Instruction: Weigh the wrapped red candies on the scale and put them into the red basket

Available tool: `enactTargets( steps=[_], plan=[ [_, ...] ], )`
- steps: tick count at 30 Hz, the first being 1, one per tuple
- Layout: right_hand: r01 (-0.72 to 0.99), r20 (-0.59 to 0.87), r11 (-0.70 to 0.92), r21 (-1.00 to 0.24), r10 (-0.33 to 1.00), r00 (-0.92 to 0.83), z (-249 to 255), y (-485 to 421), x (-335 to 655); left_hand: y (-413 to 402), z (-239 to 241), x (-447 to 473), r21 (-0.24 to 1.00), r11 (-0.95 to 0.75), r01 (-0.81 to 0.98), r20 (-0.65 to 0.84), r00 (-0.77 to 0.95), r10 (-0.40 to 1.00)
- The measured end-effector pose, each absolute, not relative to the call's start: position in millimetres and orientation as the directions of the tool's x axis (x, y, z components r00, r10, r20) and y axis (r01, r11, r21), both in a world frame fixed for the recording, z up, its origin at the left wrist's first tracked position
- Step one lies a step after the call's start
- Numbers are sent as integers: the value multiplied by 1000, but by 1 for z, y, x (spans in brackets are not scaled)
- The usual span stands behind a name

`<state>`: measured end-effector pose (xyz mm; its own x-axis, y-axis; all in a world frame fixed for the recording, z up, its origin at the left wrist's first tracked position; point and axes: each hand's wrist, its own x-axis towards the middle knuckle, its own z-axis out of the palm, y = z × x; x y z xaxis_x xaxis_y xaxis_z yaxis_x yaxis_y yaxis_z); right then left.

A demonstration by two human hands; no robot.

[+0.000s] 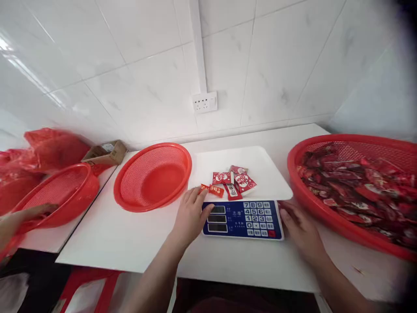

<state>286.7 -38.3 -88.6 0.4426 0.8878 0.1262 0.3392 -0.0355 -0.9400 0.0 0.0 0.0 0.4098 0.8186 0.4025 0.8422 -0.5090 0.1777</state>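
A digital scale with a blue keypad panel and a white weighing tray stands on the white table. Several red candy packets lie on the tray's near part. My left hand rests at the scale's left front corner, fingers stretched toward a small orange-red packet; it grips nothing. My right hand lies against the scale's right side, fingers loosely apart, holding nothing.
An empty red mesh basket sits left of the scale. A large red basket full of red packets is at the right. At far left, another person's hand touches a red basket; cardboard box behind.
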Motion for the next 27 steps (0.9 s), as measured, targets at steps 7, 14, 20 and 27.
enactTargets(
  steps=[7, 14, 20, 27],
  plan=[
    [341, 116, -31, -940, 908, 403, -90, -38, 291, -2, 10, 17, 316, -574, 755, 375, 457, 807],
    [327, 57, -84, -941, 914, 401, -97, -38, 294, -10, 13, 4, 386, -551, 740, 512, 325, 795],
    [332, 49, -97, -938, 913, 404, -101, -36, 296, -22, 6, -15, 451, -485, 749, 496, 241, 834],
    [316, 27, -111, -942, 916, 401, -103, -37, 296, -27, 6, -18, 465, -466, 753, 500, 211, 840]
  ],
)
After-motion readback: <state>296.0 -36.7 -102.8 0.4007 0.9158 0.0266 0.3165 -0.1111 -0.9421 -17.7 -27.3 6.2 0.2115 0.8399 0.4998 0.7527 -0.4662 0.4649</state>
